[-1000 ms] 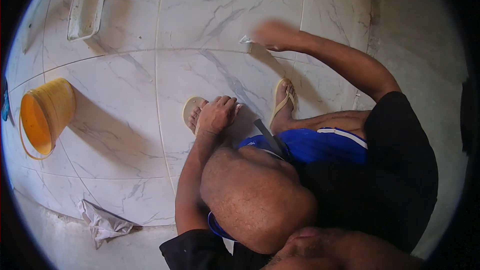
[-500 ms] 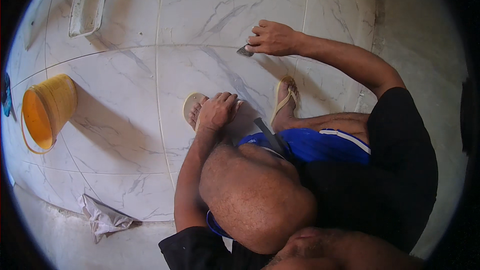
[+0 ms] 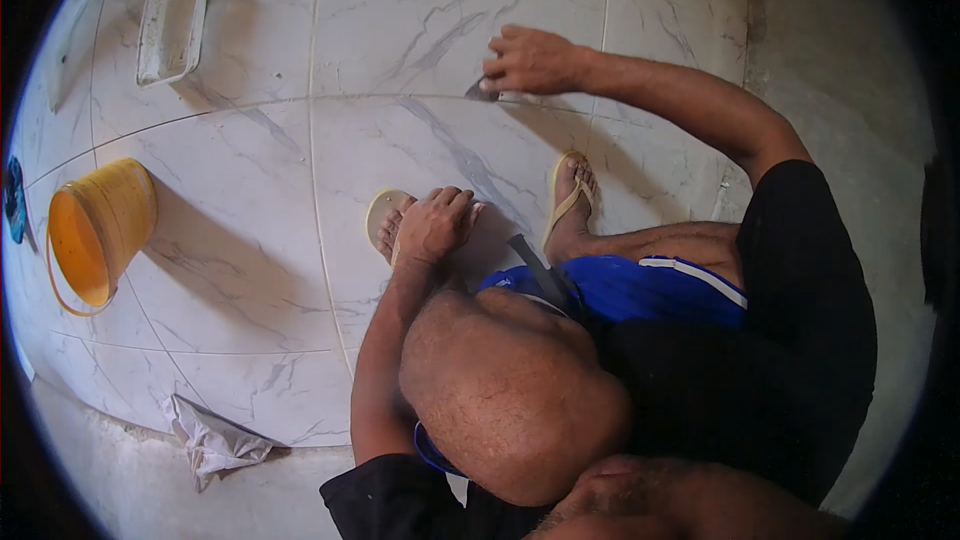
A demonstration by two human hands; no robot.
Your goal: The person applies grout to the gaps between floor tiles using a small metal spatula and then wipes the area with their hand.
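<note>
My right hand (image 3: 535,62) is closed around a small scraper with a dark flat blade (image 3: 482,92). The blade meets the marbled white tiles (image 3: 250,270) at a grout line (image 3: 395,93); its handle is hidden in my fist. Closer to me, my left hand (image 3: 437,225) hangs over my left foot in its cream flip-flop (image 3: 381,210), fingers curled. Something pale shows by those fingertips, too small to name.
On the left stands a yellow bucket (image 3: 128,205) with its handle hanging down. Beyond it lies a white rectangular tub (image 3: 145,40) with residue inside. A crumpled pale cloth (image 3: 220,440) lies by the near tile edge. Grey bare floor (image 3: 835,90) borders the tiles on the right.
My right hand has slid a little to the left with the scraper, along the grout line. My left hand stays in place.
</note>
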